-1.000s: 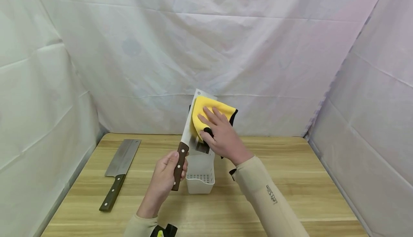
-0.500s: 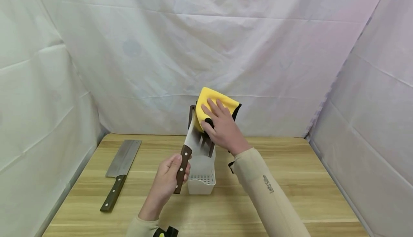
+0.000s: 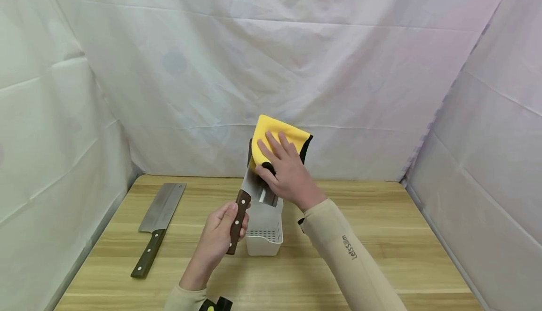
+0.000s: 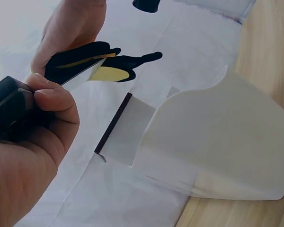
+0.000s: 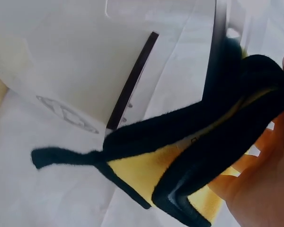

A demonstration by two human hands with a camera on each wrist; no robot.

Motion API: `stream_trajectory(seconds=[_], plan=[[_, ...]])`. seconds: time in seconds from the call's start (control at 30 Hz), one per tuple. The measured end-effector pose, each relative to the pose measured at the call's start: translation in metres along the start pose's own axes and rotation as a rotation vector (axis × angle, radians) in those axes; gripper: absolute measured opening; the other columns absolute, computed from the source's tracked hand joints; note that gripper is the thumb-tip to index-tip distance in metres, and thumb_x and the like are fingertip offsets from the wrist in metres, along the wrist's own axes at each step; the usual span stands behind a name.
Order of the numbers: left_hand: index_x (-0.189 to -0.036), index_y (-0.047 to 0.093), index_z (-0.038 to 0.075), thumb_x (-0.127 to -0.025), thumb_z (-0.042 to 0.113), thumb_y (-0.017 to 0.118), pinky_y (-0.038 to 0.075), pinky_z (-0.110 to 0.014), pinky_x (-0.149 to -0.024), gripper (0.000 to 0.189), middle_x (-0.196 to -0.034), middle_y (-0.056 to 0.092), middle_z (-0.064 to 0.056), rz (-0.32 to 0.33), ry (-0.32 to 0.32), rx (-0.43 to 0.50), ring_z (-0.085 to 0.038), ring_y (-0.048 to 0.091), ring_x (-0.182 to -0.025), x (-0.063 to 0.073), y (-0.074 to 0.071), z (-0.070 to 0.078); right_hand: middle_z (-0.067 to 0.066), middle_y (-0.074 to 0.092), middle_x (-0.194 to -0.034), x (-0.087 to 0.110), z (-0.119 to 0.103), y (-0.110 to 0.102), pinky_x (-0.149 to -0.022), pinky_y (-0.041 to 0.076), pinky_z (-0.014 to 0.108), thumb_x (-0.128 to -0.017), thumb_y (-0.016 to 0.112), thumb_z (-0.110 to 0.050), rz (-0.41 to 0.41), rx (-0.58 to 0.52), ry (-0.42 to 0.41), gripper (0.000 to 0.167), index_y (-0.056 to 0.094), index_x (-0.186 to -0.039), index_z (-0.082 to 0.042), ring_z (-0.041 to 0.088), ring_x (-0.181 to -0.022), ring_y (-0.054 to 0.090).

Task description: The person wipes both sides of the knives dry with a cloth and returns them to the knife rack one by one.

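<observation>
My left hand (image 3: 213, 235) grips the brown riveted handle of a cleaver (image 3: 251, 185), its blade pointing up and away. A yellow cloth (image 3: 271, 125) with black edging covers the upper blade. My right hand (image 3: 288, 170) presses the cloth there, fingers spread and fairly straight. In the right wrist view the folded cloth (image 5: 180, 142) hangs beside the palm, its black edge trailing. The left wrist view shows my left fingers (image 4: 61, 106) curled round the dark handle. Below the blade stands a white holder (image 3: 262, 246) with a perforated bottom, partly hidden by the blade.
A second cleaver (image 3: 163, 207) lies flat on the wooden table (image 3: 381, 245) at the left, handle toward me. At the holder's back rises a panel with a dark strip (image 4: 113, 124). White sheets (image 3: 338, 75) enclose the table at the back and both sides.
The right hand and cloth first slide up the blade, then shift slightly left. The held cleaver has dropped a little and tipped farther from view. The second cleaver has not moved.
</observation>
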State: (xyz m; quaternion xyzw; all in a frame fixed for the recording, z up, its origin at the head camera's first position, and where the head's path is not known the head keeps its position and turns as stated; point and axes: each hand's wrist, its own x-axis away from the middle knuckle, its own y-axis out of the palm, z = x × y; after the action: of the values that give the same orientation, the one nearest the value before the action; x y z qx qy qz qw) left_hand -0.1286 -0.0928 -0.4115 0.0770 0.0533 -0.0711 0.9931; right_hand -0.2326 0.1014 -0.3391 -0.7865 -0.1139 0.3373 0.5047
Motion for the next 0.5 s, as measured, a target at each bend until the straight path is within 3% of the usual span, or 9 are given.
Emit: stream_trajectory(seconds=[0.27,0.5], plan=[[-0.111,0.059,-0.011,-0.115,0.027,0.034,0.048,-0.023,-0.058,0.045,-0.084,0.055,-0.01,-0.028,0.011,-0.022,-0.012,0.054,-0.065,-0.001,-0.004,0.002,0.01,0.025,-0.17,0.008,-0.016,0.01,-0.124,0.015,0.063,-0.106,0.058,-0.033,0.019,0.048,-0.144,0.058,0.042,-0.158,-0.014,0.039,-0.158,0.012],[-0.107,0.058,-0.007,-0.115,0.028,0.033,0.049,-0.024,-0.059,0.044,-0.084,0.056,-0.009,-0.029,0.016,-0.034,-0.013,0.054,-0.066,-0.002,-0.007,0.003,0.009,0.024,-0.17,0.011,-0.028,0.015,-0.125,0.014,0.061,-0.106,0.059,-0.034,-0.011,0.076,-0.207,0.059,0.041,-0.159,-0.015,0.037,-0.159,0.01]])
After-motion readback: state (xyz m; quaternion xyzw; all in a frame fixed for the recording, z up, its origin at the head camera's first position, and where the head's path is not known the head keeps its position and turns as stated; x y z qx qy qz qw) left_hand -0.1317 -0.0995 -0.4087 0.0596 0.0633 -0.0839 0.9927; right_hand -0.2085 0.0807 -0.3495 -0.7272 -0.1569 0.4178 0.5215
